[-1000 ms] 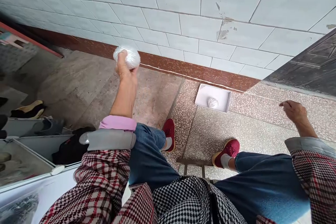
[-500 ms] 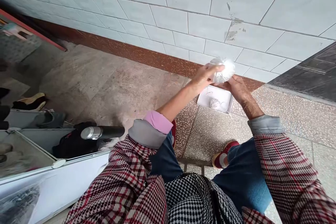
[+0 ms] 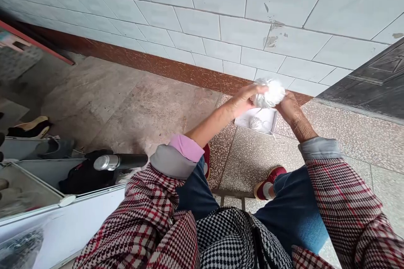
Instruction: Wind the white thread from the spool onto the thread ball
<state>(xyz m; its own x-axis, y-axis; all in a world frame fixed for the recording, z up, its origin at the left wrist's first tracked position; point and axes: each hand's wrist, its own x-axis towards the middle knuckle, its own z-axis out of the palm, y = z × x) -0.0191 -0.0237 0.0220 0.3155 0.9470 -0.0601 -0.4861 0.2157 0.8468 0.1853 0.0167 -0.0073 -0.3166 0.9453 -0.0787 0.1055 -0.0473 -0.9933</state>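
Quick tally, as counted from the head view: two balls of white yarn are seen, one big fluffy ball [image 3: 269,92] held up and one smaller ball [image 3: 256,123] sitting in the tray. One white tray [image 3: 272,116] is counted on the floor. Two hands are in view, the left hand [image 3: 244,100] and the right hand [image 3: 288,107]. Two red shoes are spotted, one mostly hidden [image 3: 206,159], one clearer [image 3: 269,180]. One black flask [image 3: 121,162] is counted, plus one tan shoe [image 3: 30,127] far left.

Bare floor [image 3: 132,105] fills the left centre of the frame, open for passing. The tiled wall [image 3: 221,21] closes the top; shelves [image 3: 38,176] crowd the lower left.
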